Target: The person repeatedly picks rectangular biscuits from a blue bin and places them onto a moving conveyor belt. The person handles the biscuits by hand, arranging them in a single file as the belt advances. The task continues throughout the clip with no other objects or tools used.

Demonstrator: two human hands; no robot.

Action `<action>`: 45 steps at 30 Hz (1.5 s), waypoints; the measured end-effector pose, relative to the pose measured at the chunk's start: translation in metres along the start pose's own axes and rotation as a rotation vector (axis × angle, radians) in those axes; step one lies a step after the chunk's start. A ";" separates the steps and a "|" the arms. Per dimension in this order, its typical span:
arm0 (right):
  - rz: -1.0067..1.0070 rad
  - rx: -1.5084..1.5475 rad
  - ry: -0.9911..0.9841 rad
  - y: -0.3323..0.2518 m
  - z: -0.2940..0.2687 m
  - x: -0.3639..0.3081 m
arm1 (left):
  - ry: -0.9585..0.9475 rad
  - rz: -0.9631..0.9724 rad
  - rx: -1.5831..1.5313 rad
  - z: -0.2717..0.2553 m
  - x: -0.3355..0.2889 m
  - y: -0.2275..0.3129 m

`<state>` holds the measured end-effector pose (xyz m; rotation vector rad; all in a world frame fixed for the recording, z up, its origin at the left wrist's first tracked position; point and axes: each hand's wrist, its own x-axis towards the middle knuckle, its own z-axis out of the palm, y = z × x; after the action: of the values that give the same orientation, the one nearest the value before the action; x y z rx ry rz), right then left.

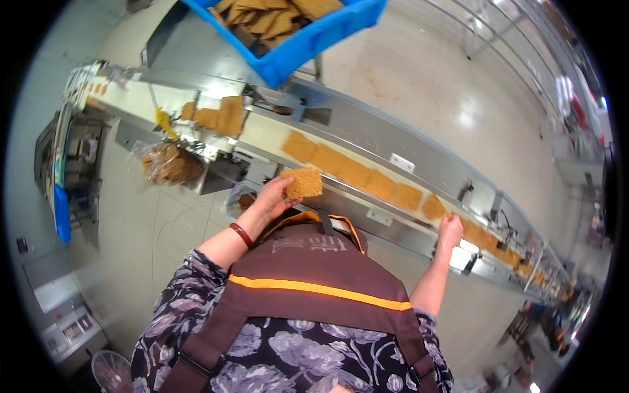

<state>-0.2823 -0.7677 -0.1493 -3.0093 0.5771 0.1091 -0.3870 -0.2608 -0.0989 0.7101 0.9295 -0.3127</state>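
Note:
My left hand (270,199), with a red bangle at its wrist, grips a flat tan slab (304,183) by its left edge. The slab is squarish and rough like a crispy snack sheet; it is held up in front of the belt's near side. My right hand (450,230) is closed at the near edge of the conveyor belt (262,134), farther right. Whatever its curled fingers hold, if anything, is hidden. Just left of it lies a tilted loose slab (433,207). More slabs (347,166) lie in a row along the belt, some edge to edge.
A blue crate (282,62) piled with brown slabs stands beyond the belt. At the left are more slabs (229,116), a yellow-handled tool (164,122) and a clear bag of brown pieces (171,164). Metal rails (367,118) border the belt. A fan (111,370) stands lower left.

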 end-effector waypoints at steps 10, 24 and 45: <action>-0.640 1.100 -1.375 -0.364 -0.106 -0.154 | -0.036 0.054 -0.223 -0.068 -0.009 0.007; -1.078 0.164 -0.098 -0.659 0.059 -0.181 | 0.043 0.110 -0.379 -0.180 -0.039 0.052; -0.556 0.723 -0.212 -0.295 0.043 -0.089 | -0.185 -0.033 -0.029 -0.093 -0.003 0.076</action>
<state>-0.2579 -0.4583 -0.1670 -2.2950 -0.2178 0.1418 -0.4053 -0.1421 -0.1012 0.6280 0.7695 -0.3869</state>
